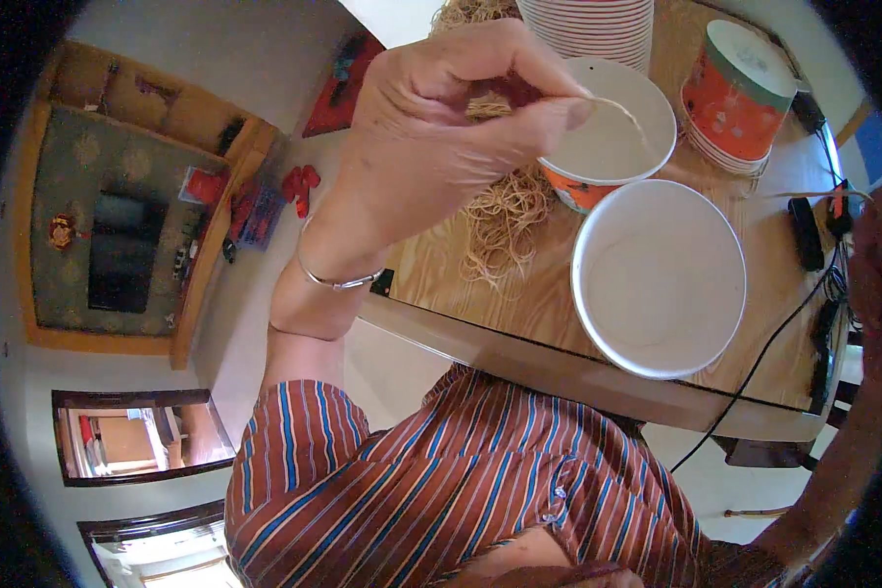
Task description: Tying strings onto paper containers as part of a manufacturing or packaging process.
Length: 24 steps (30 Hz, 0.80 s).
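Note:
My left hand (470, 122) is raised over the table, thumb and forefinger pinched on a thin tan strand (622, 110). The strand's free part curves over an open white-lined paper tub (612, 127) with an orange outside. Nearer to me, a second open white tub (661, 284) stands by the table edge. Beneath my left wrist lies a tangled heap of tan strands (508, 220). My right hand (874, 240) is at the dark right rim, its fingers too shadowed to make out. A thin tan streak stretches toward it from the left.
A tall stack of white tubs (598, 29) rises at the back. Right of it, upside-down orange and green tubs (740, 98) are stacked. Black cables and plugs (806, 235) run along the table's right side. More strands (475, 12) lie at the back.

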Motion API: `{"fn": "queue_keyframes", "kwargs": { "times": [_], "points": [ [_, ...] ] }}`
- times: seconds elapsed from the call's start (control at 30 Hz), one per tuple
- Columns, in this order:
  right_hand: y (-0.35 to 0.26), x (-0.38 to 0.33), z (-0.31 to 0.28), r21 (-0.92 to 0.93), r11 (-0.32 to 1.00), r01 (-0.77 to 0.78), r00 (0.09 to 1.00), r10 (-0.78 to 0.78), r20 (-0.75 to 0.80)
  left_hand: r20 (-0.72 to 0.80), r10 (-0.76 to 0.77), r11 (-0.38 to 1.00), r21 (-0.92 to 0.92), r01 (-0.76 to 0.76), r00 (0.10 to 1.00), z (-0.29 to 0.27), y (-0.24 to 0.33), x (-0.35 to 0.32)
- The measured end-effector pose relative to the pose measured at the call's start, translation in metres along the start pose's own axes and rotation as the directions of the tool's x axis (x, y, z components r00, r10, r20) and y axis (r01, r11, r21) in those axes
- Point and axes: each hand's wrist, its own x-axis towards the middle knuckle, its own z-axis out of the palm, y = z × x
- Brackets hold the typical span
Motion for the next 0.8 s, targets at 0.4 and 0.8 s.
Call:
{"fn": "queue_keyframes", "kwargs": {
  "times": [0.4,0.8],
  "points": [
    [0.011,-0.005,0.048,0.287,0.934,-0.212,0.94,0.116,0.32,0.045,0.071,0.997,-0.041,-0.069,0.996,0.016,-0.002,0.007],
    [0.017,-0.017,0.075,-0.12,0.986,0.119,0.934,-0.07,0.35,0.302,0.106,0.982,0.12,-0.148,0.947,0.038,-0.022,0.0]
  ]
}}
